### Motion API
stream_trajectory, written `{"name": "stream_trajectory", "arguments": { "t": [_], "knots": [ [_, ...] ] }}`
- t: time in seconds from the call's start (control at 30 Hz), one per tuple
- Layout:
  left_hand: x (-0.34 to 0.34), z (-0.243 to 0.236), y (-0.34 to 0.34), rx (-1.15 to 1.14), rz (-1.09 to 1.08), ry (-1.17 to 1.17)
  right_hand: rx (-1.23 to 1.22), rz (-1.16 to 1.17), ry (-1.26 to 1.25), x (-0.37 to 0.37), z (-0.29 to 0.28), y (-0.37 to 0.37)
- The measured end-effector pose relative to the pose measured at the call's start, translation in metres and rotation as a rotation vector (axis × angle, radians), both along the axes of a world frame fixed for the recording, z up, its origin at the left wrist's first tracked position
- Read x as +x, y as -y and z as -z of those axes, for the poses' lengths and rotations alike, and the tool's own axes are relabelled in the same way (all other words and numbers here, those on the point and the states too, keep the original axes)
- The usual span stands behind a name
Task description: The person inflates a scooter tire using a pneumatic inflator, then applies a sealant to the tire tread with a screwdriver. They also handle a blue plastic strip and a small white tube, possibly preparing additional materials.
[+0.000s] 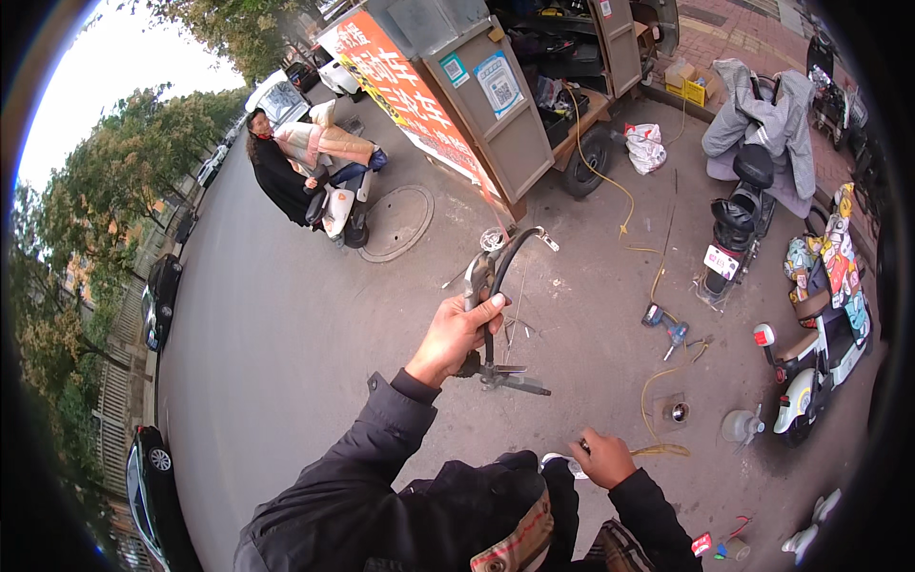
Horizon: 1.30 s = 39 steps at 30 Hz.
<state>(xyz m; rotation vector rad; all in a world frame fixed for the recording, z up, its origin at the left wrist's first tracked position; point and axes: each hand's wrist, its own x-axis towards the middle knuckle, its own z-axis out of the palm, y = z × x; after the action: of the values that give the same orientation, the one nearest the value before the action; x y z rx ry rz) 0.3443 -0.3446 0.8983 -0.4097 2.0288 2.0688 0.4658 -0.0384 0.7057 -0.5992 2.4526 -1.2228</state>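
Note:
My left hand [456,334] is closed around a dark metal part with a curved black tube [515,257], held up above the pavement. A small bright metal piece shows at the tube's upper end, and flat dark arms stick out below the fist. A grey metal piece rises beside the tube. Lower and to the right, my right hand [607,459] is curled by my knee, with a bit of something dark at its fingertips that I cannot make out. Just beyond it is a tan, bristle-like thing [664,450]; whether the hand touches it is unclear.
A cordless drill [665,324], a yellow cord [624,205] and a clear plastic jug [742,425] lie or stand to the right. Parked scooters [739,229] line that side. Ahead stands a box cart [519,143]. A person on a white scooter [335,212] is at the far left.

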Motion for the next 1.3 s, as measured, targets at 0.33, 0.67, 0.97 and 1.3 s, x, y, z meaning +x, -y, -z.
{"name": "stream_trajectory", "arguments": {
  "t": [0.33,0.67,0.97,1.3],
  "knots": [
    [0.108,-0.001,0.123,0.356,-0.389,-0.087,-0.509,0.427,0.182,0.007,-0.081,0.089],
    [0.164,0.050,0.189,0.367,-0.385,0.004,-1.137,0.564,-0.031,0.090,-0.189,0.043],
    [0.188,0.120,0.140,-0.197,0.184,0.273,-0.964,0.849,-0.217,0.202,-0.243,-0.006],
    [0.209,0.113,-0.045,-0.159,0.757,0.114,-0.699,1.306,0.191,0.320,-0.159,0.018]
  ]
}}
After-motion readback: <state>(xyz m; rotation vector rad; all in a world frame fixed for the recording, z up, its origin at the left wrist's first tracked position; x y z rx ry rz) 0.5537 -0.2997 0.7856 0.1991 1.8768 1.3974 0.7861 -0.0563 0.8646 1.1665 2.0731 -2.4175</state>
